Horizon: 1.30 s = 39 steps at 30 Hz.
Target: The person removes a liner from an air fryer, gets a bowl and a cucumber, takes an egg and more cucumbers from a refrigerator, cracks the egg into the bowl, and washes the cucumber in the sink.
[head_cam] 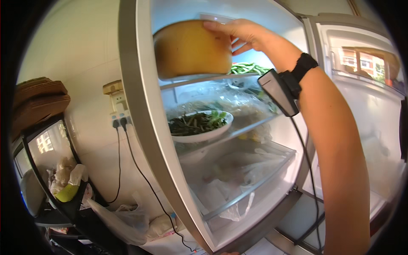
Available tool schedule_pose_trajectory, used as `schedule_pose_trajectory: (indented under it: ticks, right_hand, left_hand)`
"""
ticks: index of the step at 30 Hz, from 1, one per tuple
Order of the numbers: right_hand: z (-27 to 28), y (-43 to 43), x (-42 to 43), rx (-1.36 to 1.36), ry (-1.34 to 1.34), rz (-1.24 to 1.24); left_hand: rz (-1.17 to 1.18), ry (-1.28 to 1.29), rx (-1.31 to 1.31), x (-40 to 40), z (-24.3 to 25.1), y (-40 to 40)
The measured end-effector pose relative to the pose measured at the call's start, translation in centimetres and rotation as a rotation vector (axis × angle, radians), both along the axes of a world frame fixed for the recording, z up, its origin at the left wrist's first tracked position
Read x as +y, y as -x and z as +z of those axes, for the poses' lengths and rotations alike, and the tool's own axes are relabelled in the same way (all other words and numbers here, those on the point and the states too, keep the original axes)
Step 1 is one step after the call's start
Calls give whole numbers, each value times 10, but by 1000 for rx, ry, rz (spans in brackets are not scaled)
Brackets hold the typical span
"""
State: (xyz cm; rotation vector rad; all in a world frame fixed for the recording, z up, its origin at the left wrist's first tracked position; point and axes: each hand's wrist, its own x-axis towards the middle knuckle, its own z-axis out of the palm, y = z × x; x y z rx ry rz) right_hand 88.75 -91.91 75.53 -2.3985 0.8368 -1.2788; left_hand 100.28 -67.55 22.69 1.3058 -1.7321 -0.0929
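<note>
My right hand (pixel 242 35) grips the right side of a large golden-yellow pot (pixel 191 47). The thumb lies at its upper edge and the fingers curl by its right side. The pot is at the upper shelf (pixel 178 85) of an open refrigerator, and its inside is hidden from me. Green beans (pixel 248 68) lie just right of the pot. On the shelf below, a white dish (pixel 204 136) holds dark leafy greens (pixel 194 123). Of my left hand (pixel 230 253), only what seems a sliver of skin shows at the bottom edge.
Clear plastic bags (pixel 236 98) of food fill the space behind the dish. A drawer (pixel 248 191) below holds more bags. The refrigerator door (pixel 360 105) stands open at right. A wall socket (pixel 119 102) with plugged cables and a black rack (pixel 54 216) are at left.
</note>
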Motion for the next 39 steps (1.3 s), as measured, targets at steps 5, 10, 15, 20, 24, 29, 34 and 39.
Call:
schedule_pose_trajectory:
  ticks: [5,10,15,20,24,29,34,39]
  right_hand:
    - [-18,64,38,-178,143,-45]
    - [-65,139,124,-276,36,-24]
    - [-164,232,195,-192,194,-237]
    - [-283,264,320,-324,-103,-346]
    - [-336,312,426,-139,-177,-320]
    - [-399,376,552,-101,-140,-572]
    - [-450,399,679,-41,-50,-926]
    - [-485,413,768,-188,-179,-1186]
  left_hand:
    - [-111,20,67,2,6,-1]
    - [-250,7,87,8,10,-1]
    - [-371,-204,418,31,34,11]
    - [-985,-357,913,47,42,62]
    - [-1233,-635,1090,85,44,115]
    - [-1387,-1146,1169,136,15,229]
    - [-1553,-1436,1010,209,-7,321]
    - [-1587,-1661,844,266,-14,395]
